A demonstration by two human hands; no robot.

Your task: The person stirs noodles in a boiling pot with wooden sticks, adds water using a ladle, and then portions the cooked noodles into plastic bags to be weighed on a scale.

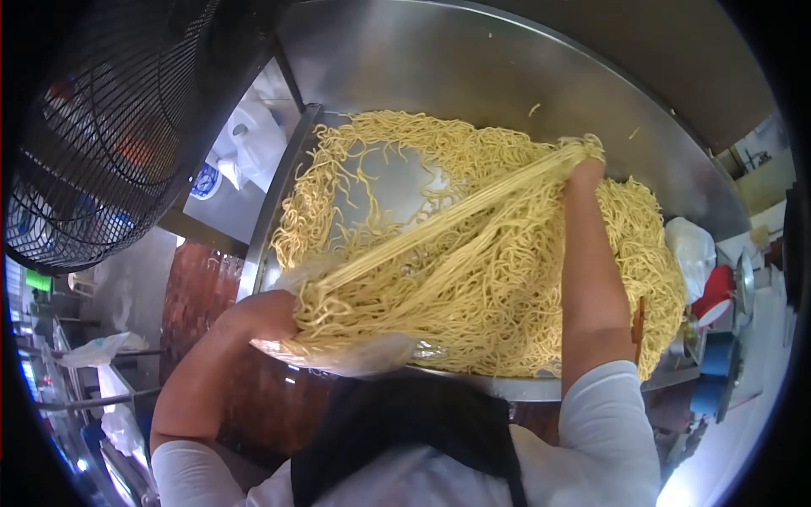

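Note:
A thick heap of yellow noodles [507, 296] covers most of the metal tray [473, 63]. My right hand [585, 171] is raised over the right part of the heap, closed around a bunch of noodles. Long strands stretch from it down to the left. At the tray's front left edge, my left hand [274, 314] grips a clear plastic bag [367, 355], its fingers partly hidden by bag and noodles. The ends of the stretched strands lie at the bag's mouth.
A black-caged fan [101, 160] stands at the left, near a white plastic jug [258, 139]. Beyond the tray's right side are a white plastic bag [693, 253] and a red container [714, 296]. A thin brown stick [639, 329] rests against the noodles.

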